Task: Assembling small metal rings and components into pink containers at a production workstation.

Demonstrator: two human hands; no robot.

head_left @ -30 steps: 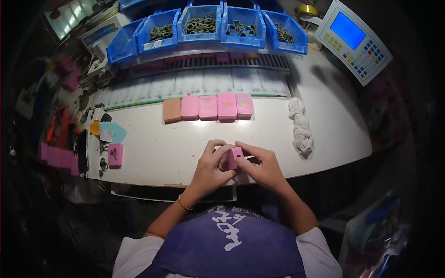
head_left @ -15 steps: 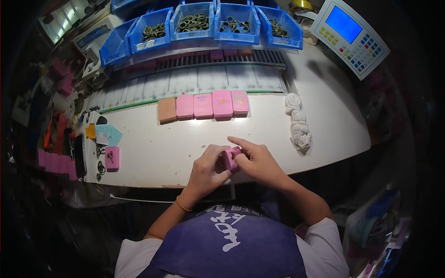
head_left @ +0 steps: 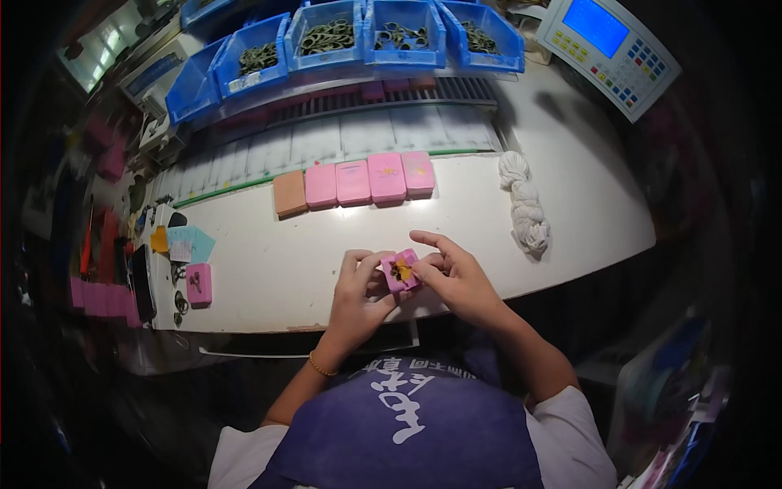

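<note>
My left hand [head_left: 358, 295] is closed round the left side of a small pink block [head_left: 390, 281], holding it just above the front edge of the table. On the block's upper face a dark shape with a yellow patch [head_left: 404, 270] shows. My right hand [head_left: 459, 281] is at the block's right edge, its thumb and some fingers pinched together there. One of its fingers stretches out to the left above the block. Whatever lies between the right fingertips is too small to make out.
Several pink blocks [head_left: 354, 182] and one orange-brown block [head_left: 289, 195] stand in a row ahead. Twisted white cloth [head_left: 525, 204] lies right. A pink block with a dark piece [head_left: 198, 285] sits left. Blue bins [head_left: 326, 37] of dark rings and a keypad device [head_left: 609, 53] stand behind.
The pink block has turned so its face with the dark and yellow shape shows more. My right fingers have drawn back to its right edge. The whole view has shifted slightly.
</note>
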